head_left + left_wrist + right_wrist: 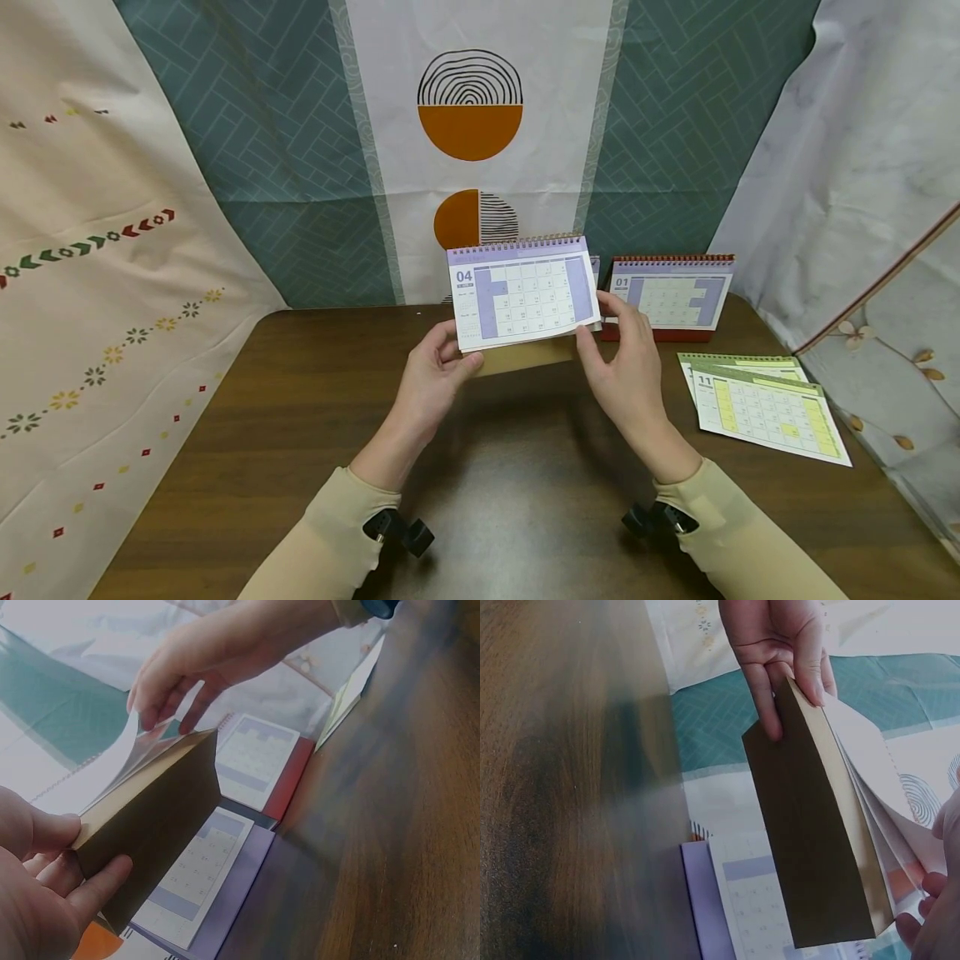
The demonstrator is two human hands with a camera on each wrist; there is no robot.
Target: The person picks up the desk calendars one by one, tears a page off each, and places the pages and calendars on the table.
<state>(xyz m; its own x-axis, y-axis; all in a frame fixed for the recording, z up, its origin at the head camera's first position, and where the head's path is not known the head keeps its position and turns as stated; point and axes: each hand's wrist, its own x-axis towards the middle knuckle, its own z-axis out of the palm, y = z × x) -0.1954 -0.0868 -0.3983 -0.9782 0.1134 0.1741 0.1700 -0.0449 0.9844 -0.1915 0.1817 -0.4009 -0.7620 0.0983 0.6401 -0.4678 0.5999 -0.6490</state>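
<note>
A spiral-bound desk calendar (pixel 536 287) with a kraft-brown stand (pixel 525 357) is held up above the table, its purple page marked 04 facing me. My left hand (pixel 431 371) grips its lower left corner, thumb on the front edge of the stand and fingers underneath. At the lower right corner, my right hand (pixel 626 358) pinches the pages between thumb and fingers. In the left wrist view, the white pages (pixel 112 772) bow away from the brown stand (pixel 161 817) near the right fingers.
Behind stands a desk calendar with a red base (pixel 667 292), showing 01. A purple-based calendar (pixel 244 889) is beside it, mostly hidden in the head view. Two green calendar sheets (pixel 772 412) overlap at the right of the brown wooden table (pixel 300 433). Patterned cloths (pixel 285 150) hang around.
</note>
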